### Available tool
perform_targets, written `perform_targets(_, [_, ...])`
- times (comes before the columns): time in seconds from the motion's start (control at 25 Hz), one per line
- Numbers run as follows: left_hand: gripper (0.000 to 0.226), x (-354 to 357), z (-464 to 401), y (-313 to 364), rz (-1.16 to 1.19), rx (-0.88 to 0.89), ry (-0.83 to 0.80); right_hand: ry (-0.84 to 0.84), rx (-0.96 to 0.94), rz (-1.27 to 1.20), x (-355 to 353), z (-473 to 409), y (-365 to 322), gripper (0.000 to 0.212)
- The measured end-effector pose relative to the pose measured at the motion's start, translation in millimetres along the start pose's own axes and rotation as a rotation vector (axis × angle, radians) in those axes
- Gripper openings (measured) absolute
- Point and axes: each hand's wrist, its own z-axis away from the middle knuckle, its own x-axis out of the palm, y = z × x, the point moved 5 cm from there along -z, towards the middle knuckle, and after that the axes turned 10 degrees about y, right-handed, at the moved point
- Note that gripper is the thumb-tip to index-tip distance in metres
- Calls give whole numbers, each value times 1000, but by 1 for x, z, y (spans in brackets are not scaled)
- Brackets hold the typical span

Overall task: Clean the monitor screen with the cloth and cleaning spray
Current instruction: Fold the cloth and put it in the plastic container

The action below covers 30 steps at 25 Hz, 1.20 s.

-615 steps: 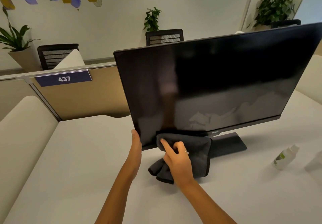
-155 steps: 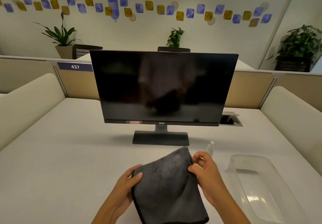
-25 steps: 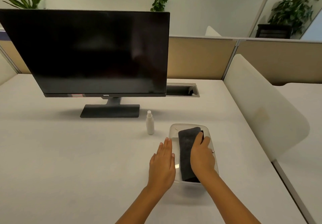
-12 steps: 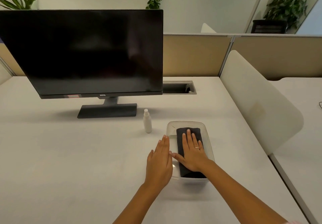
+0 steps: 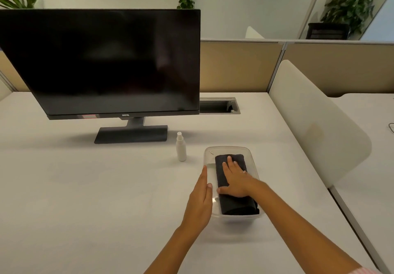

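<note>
Folded cloth pressed flat in a clear tray

The monitor [image 5: 110, 60] stands on the counter [image 5: 85, 188], spray bottle [image 5: 181, 149] right of its base; the left hand [image 5: 201, 199] lies flat, fingers together, against the tray [image 5: 207, 154], while the right hand [image 5: 234, 180], spread, presses the dark cloth [image 5: 238, 206] inside.

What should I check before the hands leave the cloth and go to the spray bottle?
1. Cloth folded and inside the tray: ok.
2. Right hand flat on the cloth, not gripping it: ok.
3. Left hand empty, against the tray's left side: ok.
4. Bottle upright, left of the tray, apart from it: ok.
5. Bottle's cap closed: cannot tell.
6. Monitor standing on its base, screen free of streaks: cannot tell for streaks.
</note>
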Motion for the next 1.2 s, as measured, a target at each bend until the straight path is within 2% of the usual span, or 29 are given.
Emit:
perform_targets(0.04, [43,0,1,1,14,-9,5,41,-7,5,-17,-3,-4,70])
perform_targets(0.12, [43,-2,3,2,40,-45,15,324,2,-100,-61,-9,-23,37])
perform_targets(0.16, [43,-2,3,4,40,-53,15,467,15,-214,-77,-16,-35,33])
perform_targets(0.2, [44,-3,3,7,26,-47,9,540,15,-343,-88,-24,-48,35])
perform_targets(0.28, [49,-3,2,11,-12,-36,0,527,-29,-533,-96,-44,-75,48])
perform_targets(0.36, [52,-4,1,11,-36,-38,-12,468,-70,-568,-91,-61,-97,56])
perform_targets(0.48, [54,-4,0,12,-43,-24,-37,459,-58,-666,-77,-80,-104,54])
perform_targets(0.56, [54,-5,0,13,-50,-9,-44,508,-37,-736,-70,-82,-104,44])
perform_targets(0.64, [55,-6,0,14,-96,18,-32,568,-52,-699,-71,-82,-103,36])
perform_targets(0.76, [58,-8,4,16,-322,123,-12,655,-76,-675,-86,-73,-101,34])
perform_targets(0.92, [67,-13,19,11,-489,238,-57,928,-82,-781,-127,-35,-85,33])
perform_targets(1.0, [70,-16,27,6,-566,286,-92,1010,-64,-778,-139,-11,-67,32])
perform_targets(1.2, [66,-19,35,-1,-708,383,-119,982,86,-744,-120,35,-25,32])
